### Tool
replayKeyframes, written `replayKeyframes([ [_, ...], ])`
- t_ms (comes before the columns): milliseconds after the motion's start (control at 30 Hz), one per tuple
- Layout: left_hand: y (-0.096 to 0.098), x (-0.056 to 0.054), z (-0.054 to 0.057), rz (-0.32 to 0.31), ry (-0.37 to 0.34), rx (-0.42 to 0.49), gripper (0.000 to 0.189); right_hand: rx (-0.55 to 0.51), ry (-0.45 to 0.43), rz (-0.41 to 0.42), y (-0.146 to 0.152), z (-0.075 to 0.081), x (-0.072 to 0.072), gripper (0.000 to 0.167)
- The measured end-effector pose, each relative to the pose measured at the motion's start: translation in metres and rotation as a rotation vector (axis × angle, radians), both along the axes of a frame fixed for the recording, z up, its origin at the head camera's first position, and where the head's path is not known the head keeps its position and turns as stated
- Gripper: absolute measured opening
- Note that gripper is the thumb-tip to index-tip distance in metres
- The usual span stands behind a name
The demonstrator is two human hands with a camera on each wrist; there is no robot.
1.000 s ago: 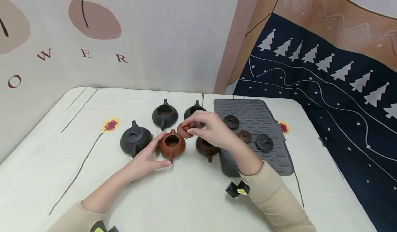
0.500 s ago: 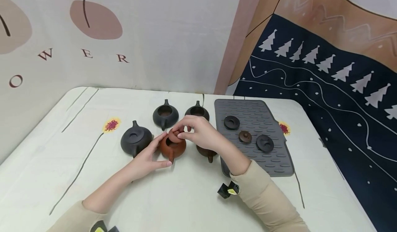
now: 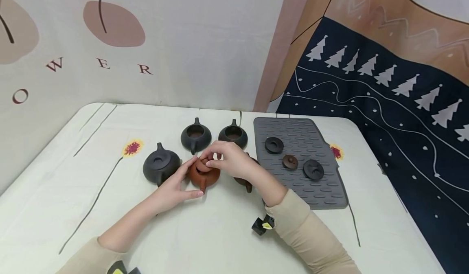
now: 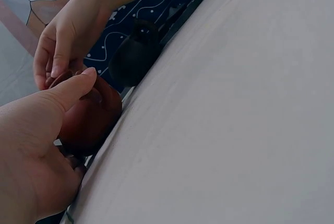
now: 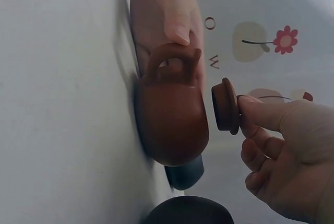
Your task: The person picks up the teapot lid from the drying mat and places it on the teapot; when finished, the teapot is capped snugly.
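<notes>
A reddish-brown clay teapot stands upright on the white cloth. My left hand holds it from the left, with fingers along its side and thumb at the handle. My right hand pinches the matching lid by its knob. The lid is tilted over the teapot's opening; a gap between lid and pot shows in the right wrist view. Left of the hands sits a black teapot with its lid on. A dark brown teapot is partly hidden behind my right wrist.
Two black lidless teapots, one on the left and one on the right, stand farther back. A grey ridged mat at the right bears two black lids and a small brown lid.
My right hand has carried the lid leftward from beside the reddish-brown teapot to above its opening. The left hand has stayed at the teapot.
</notes>
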State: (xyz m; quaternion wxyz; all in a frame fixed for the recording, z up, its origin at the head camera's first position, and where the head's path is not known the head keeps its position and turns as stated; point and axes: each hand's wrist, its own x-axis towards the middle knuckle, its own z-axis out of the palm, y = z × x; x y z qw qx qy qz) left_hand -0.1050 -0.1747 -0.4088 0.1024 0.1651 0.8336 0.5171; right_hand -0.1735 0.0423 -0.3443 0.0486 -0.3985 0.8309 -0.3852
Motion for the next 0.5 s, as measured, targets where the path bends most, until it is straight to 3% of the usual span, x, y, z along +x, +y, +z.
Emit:
replayKeyframes([
  [500,0.0,-0.001,-0.002,0.008,-0.001,-0.009,0.095,0.057,-0.014,-0.013,-0.007,-0.013,-0.002,0.016],
])
